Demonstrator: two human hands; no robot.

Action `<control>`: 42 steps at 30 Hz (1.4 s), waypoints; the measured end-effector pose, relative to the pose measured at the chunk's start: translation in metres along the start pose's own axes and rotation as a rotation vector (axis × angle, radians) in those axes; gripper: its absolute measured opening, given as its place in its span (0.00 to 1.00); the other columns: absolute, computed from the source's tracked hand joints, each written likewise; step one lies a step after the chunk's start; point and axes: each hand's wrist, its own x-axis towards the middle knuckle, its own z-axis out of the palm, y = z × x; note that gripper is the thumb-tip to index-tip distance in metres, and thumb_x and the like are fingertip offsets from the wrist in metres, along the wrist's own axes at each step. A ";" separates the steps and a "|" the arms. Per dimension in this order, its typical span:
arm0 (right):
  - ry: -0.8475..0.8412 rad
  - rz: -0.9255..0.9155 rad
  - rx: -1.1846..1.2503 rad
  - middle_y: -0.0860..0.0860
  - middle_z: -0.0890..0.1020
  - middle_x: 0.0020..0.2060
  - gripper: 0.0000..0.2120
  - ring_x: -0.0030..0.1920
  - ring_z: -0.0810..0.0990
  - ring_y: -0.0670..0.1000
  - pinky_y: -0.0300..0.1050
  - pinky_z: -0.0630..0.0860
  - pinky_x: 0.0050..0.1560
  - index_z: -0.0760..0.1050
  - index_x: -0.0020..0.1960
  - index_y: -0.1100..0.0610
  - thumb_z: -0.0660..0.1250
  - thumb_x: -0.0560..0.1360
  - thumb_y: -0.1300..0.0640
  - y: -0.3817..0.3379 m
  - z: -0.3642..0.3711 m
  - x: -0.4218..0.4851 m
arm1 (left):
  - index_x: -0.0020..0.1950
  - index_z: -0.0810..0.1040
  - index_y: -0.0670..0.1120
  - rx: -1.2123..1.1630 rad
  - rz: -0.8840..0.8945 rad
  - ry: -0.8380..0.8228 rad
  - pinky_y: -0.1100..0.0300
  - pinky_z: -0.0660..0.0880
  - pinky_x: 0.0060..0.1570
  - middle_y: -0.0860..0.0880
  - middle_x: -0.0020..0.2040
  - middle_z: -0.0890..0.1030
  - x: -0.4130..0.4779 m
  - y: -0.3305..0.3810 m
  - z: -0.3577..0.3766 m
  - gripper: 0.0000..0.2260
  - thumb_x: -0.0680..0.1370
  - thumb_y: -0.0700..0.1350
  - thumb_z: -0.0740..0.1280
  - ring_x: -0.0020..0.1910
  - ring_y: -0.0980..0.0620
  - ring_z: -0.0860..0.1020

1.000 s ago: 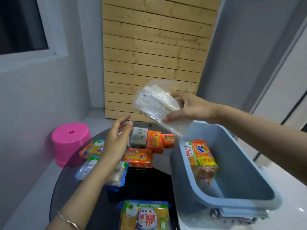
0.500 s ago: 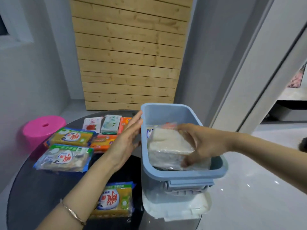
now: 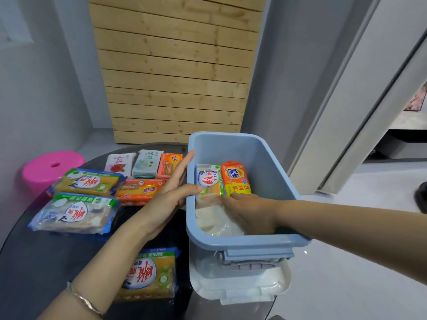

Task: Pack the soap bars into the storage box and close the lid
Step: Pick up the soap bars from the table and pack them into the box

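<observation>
The blue storage box (image 3: 272,162) stands open on the round dark table's right side. My right hand (image 3: 250,212) is deep inside it, fingers on a clear-wrapped white soap pack (image 3: 213,221) lying on the bottom. Behind that pack stand an orange Tide bar (image 3: 234,177) and a blue-and-yellow bar (image 3: 208,180). My left hand (image 3: 169,196) rests against the box's left wall, thumb hooked over the rim. The white lid (image 3: 240,286) lies under the box. Several wrapped soap bars remain on the table (image 3: 30,262), among them a yellow pack (image 3: 149,274) near me.
Left of the box lie two large blue-edged packs (image 3: 75,213) and small rose, green and orange bars (image 3: 145,163). A pink stool (image 3: 49,167) stands on the floor at far left. A wooden slat panel leans against the back wall. White floor lies to the right.
My right hand has carried the clear white pack from above the table down to the box's bottom. My left hand moved from the table's soaps onto the box's left wall.
</observation>
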 end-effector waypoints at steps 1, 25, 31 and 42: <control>-0.011 0.003 0.006 0.60 0.66 0.70 0.43 0.70 0.65 0.60 0.54 0.62 0.71 0.45 0.77 0.56 0.70 0.73 0.55 0.000 0.002 0.000 | 0.70 0.62 0.68 -0.002 -0.002 0.000 0.68 0.77 0.43 0.67 0.52 0.80 0.000 0.000 0.000 0.31 0.73 0.42 0.65 0.51 0.63 0.80; 0.393 -0.156 1.122 0.40 0.84 0.48 0.11 0.50 0.81 0.40 0.42 0.75 0.58 0.80 0.54 0.49 0.72 0.71 0.53 -0.048 -0.099 -0.001 | 0.62 0.74 0.57 0.322 0.125 0.271 0.67 0.76 0.51 0.55 0.63 0.78 -0.040 0.035 -0.116 0.16 0.75 0.47 0.67 0.60 0.61 0.76; 0.321 -0.110 1.180 0.52 0.81 0.54 0.15 0.53 0.79 0.47 0.44 0.76 0.54 0.77 0.57 0.54 0.72 0.72 0.53 -0.112 -0.113 0.057 | 0.67 0.71 0.48 0.633 -0.013 0.433 0.63 0.65 0.58 0.49 0.67 0.73 -0.058 0.017 -0.197 0.23 0.74 0.49 0.69 0.60 0.58 0.70; -0.191 0.323 1.420 0.58 0.62 0.74 0.35 0.68 0.70 0.63 0.61 0.73 0.62 0.59 0.74 0.54 0.69 0.73 0.45 -0.187 -0.063 0.136 | 0.61 0.76 0.50 0.364 -0.391 0.327 0.67 0.75 0.43 0.51 0.57 0.82 -0.072 -0.025 -0.223 0.18 0.79 0.58 0.57 0.46 0.59 0.81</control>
